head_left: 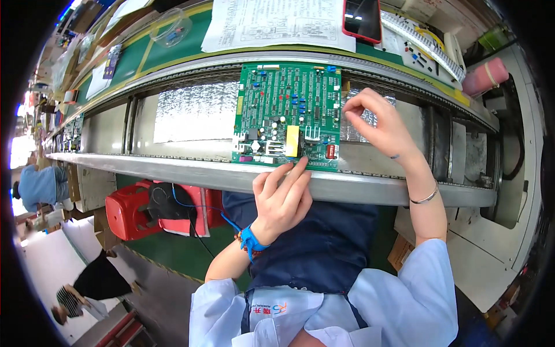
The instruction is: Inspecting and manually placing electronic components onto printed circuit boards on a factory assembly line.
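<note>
A green circuit board [254,110] lies across the rails of the conveyor in front of me, filled with small components. Near its front edge stands a yellow block-shaped component [292,141], with a red one [330,151] to the right. My left hand [283,194] rests over the front rail, fingers stretched out. Its foremost fingertips touch the board's front edge beside the yellow component. My right hand [376,121] hovers just off the board's right edge, thumb and forefinger tips brought together in a pinch. Anything between those tips is too small to make out.
Beyond the conveyor's rear rail lie printed sheets [277,26], a phone [362,20] and a clear plastic cup [171,29]. Loose components [421,58] sit at the back right, near a pink roll [485,76]. A red stool [124,211] stands to my left; other people are farther off.
</note>
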